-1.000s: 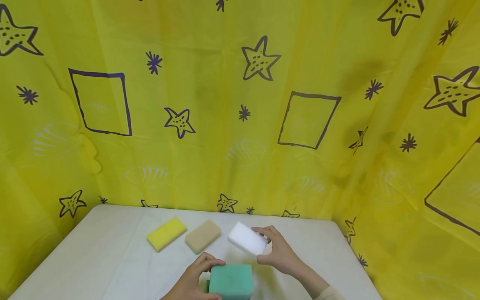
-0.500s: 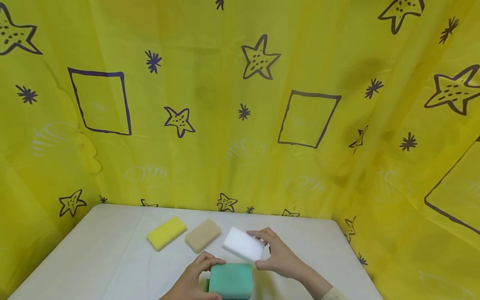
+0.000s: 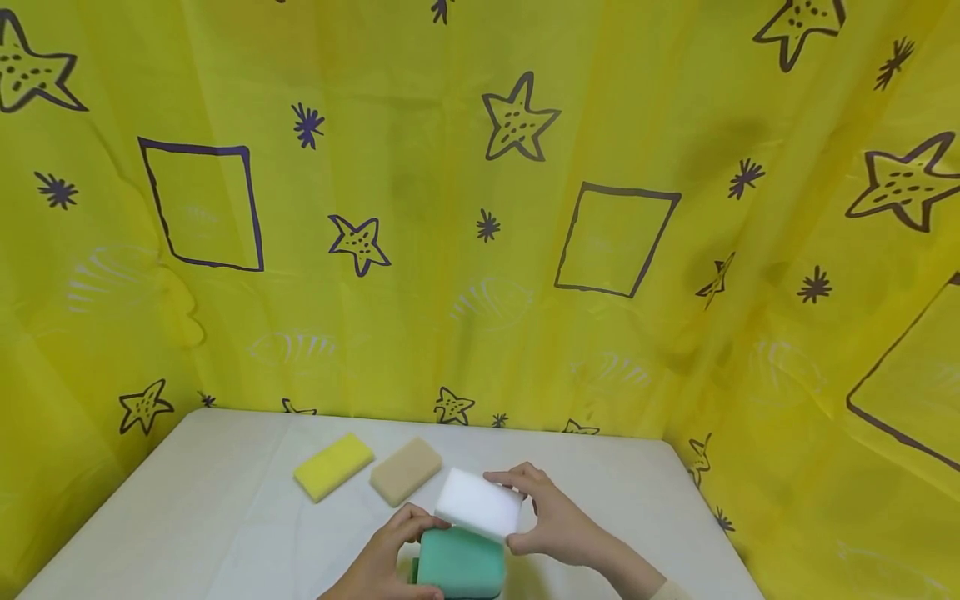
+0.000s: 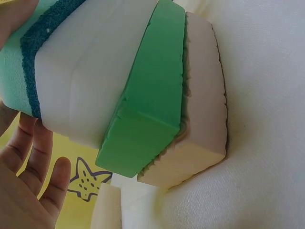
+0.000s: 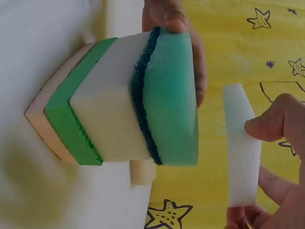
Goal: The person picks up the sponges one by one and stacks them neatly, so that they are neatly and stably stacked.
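My right hand [image 3: 551, 521] holds a white sponge [image 3: 478, 502] by its edges, thumb on the near side and fingers on the far side. In the right wrist view a gap shows between this sponge and the stack's top. The stack ends in a teal sponge [image 3: 462, 567] with a dark scouring layer [image 5: 143, 95] underneath. Below that come a white layer [image 5: 107, 100], a green block [image 4: 155, 71] and a pale beige block [image 4: 205, 95] on the table. My left hand [image 3: 386, 554] grips the teal sponge between thumb and fingers.
A yellow sponge [image 3: 333, 467] and a tan sponge [image 3: 406, 472] lie farther back on the white-covered table [image 3: 225, 500], left of the white sponge. Yellow curtains [image 3: 420, 333] with star drawings close in the back and sides.
My right hand has brought the white sponge left and toward me, so it now overlaps the teal sponge's far edge in the head view. My left hand has stayed on the stack.
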`<state>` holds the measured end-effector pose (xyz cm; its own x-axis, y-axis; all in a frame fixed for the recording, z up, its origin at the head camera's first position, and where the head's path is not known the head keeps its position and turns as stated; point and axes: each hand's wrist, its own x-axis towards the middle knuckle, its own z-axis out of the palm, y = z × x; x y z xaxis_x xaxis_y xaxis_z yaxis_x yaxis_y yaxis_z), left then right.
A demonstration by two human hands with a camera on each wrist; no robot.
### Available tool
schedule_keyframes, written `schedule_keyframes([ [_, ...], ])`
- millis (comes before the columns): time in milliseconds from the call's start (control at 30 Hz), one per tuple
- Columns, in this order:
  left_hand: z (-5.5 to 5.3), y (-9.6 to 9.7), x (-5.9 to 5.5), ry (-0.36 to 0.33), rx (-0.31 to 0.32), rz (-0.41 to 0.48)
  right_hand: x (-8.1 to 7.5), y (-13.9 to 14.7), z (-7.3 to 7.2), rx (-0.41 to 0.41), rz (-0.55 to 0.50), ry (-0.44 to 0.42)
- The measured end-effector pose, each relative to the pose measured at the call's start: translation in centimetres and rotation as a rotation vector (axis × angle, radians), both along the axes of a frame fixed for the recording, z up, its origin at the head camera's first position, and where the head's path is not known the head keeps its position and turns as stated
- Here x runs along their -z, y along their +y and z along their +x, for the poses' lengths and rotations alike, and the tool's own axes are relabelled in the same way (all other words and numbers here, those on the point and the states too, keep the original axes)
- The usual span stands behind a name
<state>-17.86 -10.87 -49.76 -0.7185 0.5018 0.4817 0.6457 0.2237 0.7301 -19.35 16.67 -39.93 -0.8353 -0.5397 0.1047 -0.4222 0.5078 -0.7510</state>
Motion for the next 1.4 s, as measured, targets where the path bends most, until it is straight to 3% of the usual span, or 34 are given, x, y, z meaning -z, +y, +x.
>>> schedule_keyframes([
  [233,-0.2,-0.1,0.4,0.091,0.019,0.024,0.2,0.3,0.2,-0.045,0.009,-0.02],
  [600,-0.1,0.0,0.5,0.027,0.014,0.027,0.1,0.2,1.0,-0.114,0.0,-0.037],
  [1167,-0.4,0.1,0.7,0.109,0.035,0.048,0.7,0.0,1.3,-0.165,0.026,-0.066],
  [1400,-0.5,0.0,0.8,0.126,0.006,0.026,1.0,-0.1,1.4,-0.183,0.016,-0.052],
])
